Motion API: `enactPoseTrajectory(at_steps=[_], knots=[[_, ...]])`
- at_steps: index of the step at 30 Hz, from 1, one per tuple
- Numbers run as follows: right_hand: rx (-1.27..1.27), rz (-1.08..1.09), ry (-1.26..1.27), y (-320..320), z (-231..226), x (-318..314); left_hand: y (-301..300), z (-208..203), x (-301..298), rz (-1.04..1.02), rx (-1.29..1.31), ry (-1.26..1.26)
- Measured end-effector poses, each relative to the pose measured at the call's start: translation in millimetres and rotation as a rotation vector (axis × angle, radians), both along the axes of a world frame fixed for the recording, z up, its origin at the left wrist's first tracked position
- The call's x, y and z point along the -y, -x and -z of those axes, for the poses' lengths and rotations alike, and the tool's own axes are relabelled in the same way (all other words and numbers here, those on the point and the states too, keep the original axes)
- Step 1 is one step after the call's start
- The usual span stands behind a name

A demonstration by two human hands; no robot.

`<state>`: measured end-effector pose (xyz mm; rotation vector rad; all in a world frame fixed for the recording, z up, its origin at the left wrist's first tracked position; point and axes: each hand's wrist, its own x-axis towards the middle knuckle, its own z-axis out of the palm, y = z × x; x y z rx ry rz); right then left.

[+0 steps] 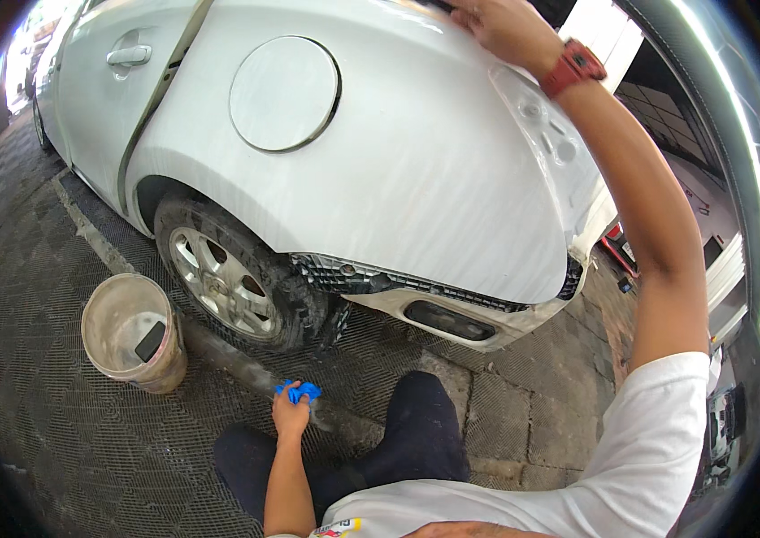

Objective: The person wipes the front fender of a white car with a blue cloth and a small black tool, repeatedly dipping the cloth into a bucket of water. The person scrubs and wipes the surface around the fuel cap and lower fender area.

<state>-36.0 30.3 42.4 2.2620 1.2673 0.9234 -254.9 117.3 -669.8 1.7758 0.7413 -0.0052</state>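
In my left hand point(290, 415), low in front of my knees, the fingers are closed on a crumpled blue wad point(305, 391); whether it is cloth, tape or plastic cannot be made out. My right hand point(495, 27) is raised to the upper rear of a white car point(425, 152), resting on its bodywork. Its fingers look stretched out along the surface, though the picture's top edge cuts part of them off. Cloudy, streaky patches cover the rear side panel, and the round fuel flap point(283, 93) looks dull and whitish.
A dirty white bucket point(97, 336) stands left of my legs, with a dark flat rectangular object point(150, 342) inside its rim. Behind it is the car's rear wheel point(223, 280). A black grid bracket point(335, 273) shows under the panel, above a pale lower bumper section point(380, 308). Textured tiles cover the floor.
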Motion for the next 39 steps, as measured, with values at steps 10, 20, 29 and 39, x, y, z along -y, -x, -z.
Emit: enactPoseTrajectory(at_steps=[10,20,29,39], knots=[[-0.116,0.181,-0.118,25.7,-6.7,-45.2,-11.4,-6.4,33.3,0.104,0.069,0.035],[0.110,-0.143,-0.023,-32.8,7.0,-69.8,-5.2,2.2,16.2,0.038,0.020,0.026],[0.045,-0.032,-0.076,42.4,24.1,-60.4,-1.5,1.6,11.5,0.002,0.008,0.064],[0.069,0.033,0.108,22.0,16.3,0.1,1.1,17.2,-9.9,-0.030,0.029,0.025]])
